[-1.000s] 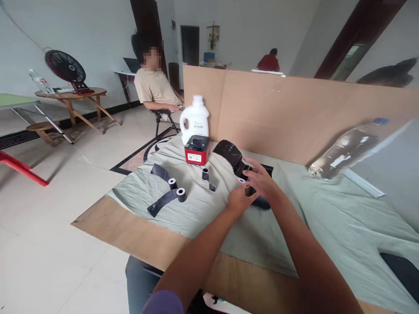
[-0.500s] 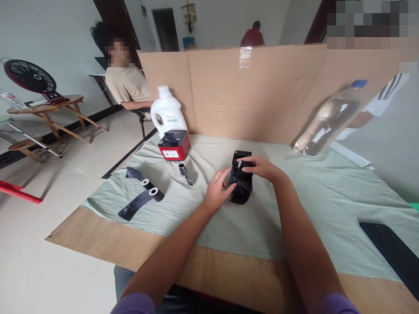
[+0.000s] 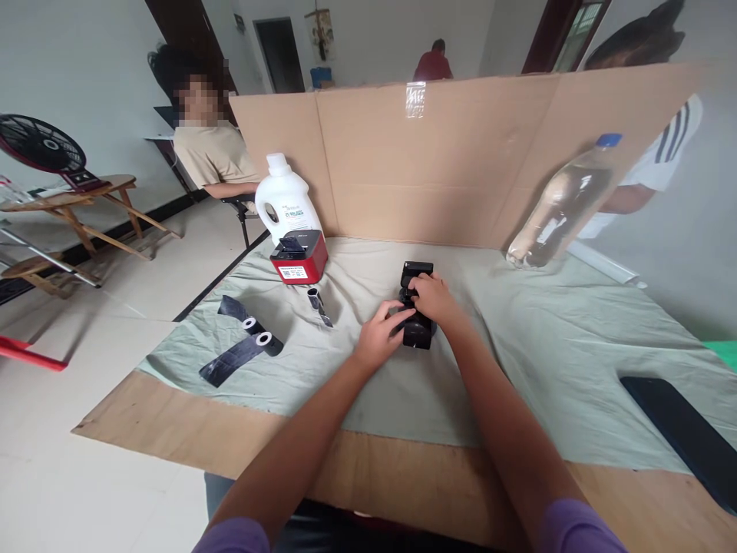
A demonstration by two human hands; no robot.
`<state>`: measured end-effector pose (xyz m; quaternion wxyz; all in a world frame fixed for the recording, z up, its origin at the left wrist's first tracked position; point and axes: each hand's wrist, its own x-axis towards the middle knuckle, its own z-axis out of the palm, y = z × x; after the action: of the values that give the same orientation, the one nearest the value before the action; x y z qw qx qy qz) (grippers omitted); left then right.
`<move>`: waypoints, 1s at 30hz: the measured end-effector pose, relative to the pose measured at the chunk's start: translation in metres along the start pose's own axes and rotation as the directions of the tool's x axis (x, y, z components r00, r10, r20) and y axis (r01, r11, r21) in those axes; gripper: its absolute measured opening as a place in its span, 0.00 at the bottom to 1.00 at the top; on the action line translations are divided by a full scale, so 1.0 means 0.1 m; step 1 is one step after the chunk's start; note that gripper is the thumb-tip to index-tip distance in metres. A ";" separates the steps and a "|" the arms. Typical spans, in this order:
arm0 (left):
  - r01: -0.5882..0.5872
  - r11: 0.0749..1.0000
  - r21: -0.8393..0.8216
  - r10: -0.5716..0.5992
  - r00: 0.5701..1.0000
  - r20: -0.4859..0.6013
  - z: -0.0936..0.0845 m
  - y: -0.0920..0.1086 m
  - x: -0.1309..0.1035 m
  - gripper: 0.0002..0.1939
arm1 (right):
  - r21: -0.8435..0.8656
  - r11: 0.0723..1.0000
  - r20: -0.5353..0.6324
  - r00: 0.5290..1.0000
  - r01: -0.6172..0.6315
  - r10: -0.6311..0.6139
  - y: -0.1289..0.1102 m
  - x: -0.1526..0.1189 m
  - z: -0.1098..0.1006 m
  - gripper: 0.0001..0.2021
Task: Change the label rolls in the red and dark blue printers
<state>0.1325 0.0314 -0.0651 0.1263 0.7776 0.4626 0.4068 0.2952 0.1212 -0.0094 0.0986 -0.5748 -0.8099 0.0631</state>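
Observation:
A small black printer (image 3: 418, 332) with its lid (image 3: 415, 268) raised stands on the cloth in front of me. My left hand (image 3: 381, 332) grips its left side, thumb and fingers apart around the edge. Over the open middle of the printer, my right hand (image 3: 433, 296) has its fingers curled down into it. What those fingers hold is covered by the hand; a black roll with a white core showed there earlier. To the left lie a black roll (image 3: 269, 343) with a white core and a second such roll (image 3: 252, 326), both with strips unrolled. A loose curled black strip (image 3: 318, 307) is nearer the printer.
A red-and-black printer (image 3: 300, 261) stands before a white detergent bottle (image 3: 286, 200). A clear bottle with a blue cap (image 3: 561, 207) leans on the cardboard screen (image 3: 426, 169). At right lies a dark phone-like slab (image 3: 679, 434). Other people are beyond the table.
My right hand has moved down and left over the printer, and the roll's white end is now hidden. My left hand stays at its side. The whole view has shifted slightly.

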 end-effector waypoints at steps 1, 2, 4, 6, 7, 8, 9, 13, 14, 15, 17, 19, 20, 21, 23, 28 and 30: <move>-0.008 1.000 0.005 0.008 1.000 0.006 0.00 0.00 0.00 0.20 | -0.014 0.999 -0.025 0.999 -0.031 0.031 -0.02 -0.01 0.01 0.14; -0.015 1.000 0.013 0.015 1.000 0.014 0.01 0.00 0.00 0.20 | -0.017 0.998 -0.040 0.997 -0.067 0.067 -0.03 -0.02 0.01 0.13; -0.029 0.999 0.034 0.028 0.999 0.024 0.01 -0.01 0.00 0.19 | -0.012 0.991 -0.041 0.991 -0.130 0.130 -0.05 -0.03 0.00 0.11; -0.036 0.998 0.058 0.035 0.999 0.024 0.02 -0.02 0.00 0.19 | -0.011 0.990 -0.045 0.989 -0.142 0.141 -0.05 -0.04 -0.03 0.10; -0.037 0.997 0.070 0.036 0.999 0.021 0.03 -0.02 0.00 0.19 | -0.008 0.990 -0.081 0.987 -0.141 0.140 -0.05 -0.04 -0.04 0.10; -0.039 0.996 0.082 0.037 0.999 0.020 0.03 -0.02 0.00 0.18 | -0.002 0.990 -0.144 0.979 -0.143 0.141 -0.05 -0.04 -0.06 0.10; -0.042 0.995 0.091 0.040 0.999 0.023 0.04 -0.02 0.00 0.18 | 0.006 0.989 -0.219 0.965 -0.148 0.145 -0.05 -0.03 -0.07 0.12; -0.087 0.988 0.130 0.077 0.994 0.083 0.02 -0.02 -0.01 0.20 | 0.044 0.993 -0.326 0.938 -0.113 0.121 0.02 0.03 -0.14 0.21; -0.104 0.984 0.144 0.090 0.991 0.101 0.01 -0.01 -0.02 0.20 | 0.063 0.994 -0.301 0.949 -0.084 0.099 0.05 0.04 -0.16 0.21; -0.123 0.979 0.161 0.105 0.988 0.116 0.00 -0.01 -0.02 0.20 | 0.091 0.995 -0.275 0.959 -0.049 0.072 0.08 0.04 -0.19 0.20; -0.173 0.966 0.194 0.146 0.978 0.147 -0.02 0.00 -0.03 0.19 | 0.154 0.988 -0.224 0.974 0.018 0.017 0.14 0.03 -0.26 0.17; -0.218 0.951 0.220 0.181 0.967 0.177 -0.04 0.00 -0.03 0.19 | 0.199 0.978 -0.140 0.989 0.068 -0.041 0.17 -0.02 -0.33 0.14; -0.231 0.945 0.230 0.189 0.964 0.188 -0.05 0.00 -0.03 0.19 | 0.207 0.975 -0.077 0.995 0.079 -0.064 0.18 -0.05 -0.36 0.14; -0.238 0.942 0.238 0.193 0.961 0.199 -0.06 0.01 -0.03 0.19 | 0.209 0.974 -0.006 0.996 0.084 -0.085 0.18 -0.09 -0.38 0.14; -0.241 0.938 0.250 0.189 0.959 0.213 -0.07 0.01 -0.03 0.19 | 0.209 0.972 0.111 0.985 0.106 -0.131 0.15 -0.14 -0.40 0.14; -0.232 0.942 0.242 0.176 0.956 0.233 -0.07 0.01 -0.04 0.18 | 0.158 0.986 0.019 0.998 0.051 -0.055 0.11 -0.11 -0.31 0.24; -0.223 0.947 0.230 0.168 0.957 0.237 -0.05 0.00 -0.04 0.18 | 0.189 0.980 0.096 0.995 -0.059 0.041 0.15 -0.04 -0.24 0.26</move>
<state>0.1274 0.0276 -0.0641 0.0335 0.8687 0.4148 0.2687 0.3154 0.1223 0.0107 0.1147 -0.5793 -0.7890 0.1695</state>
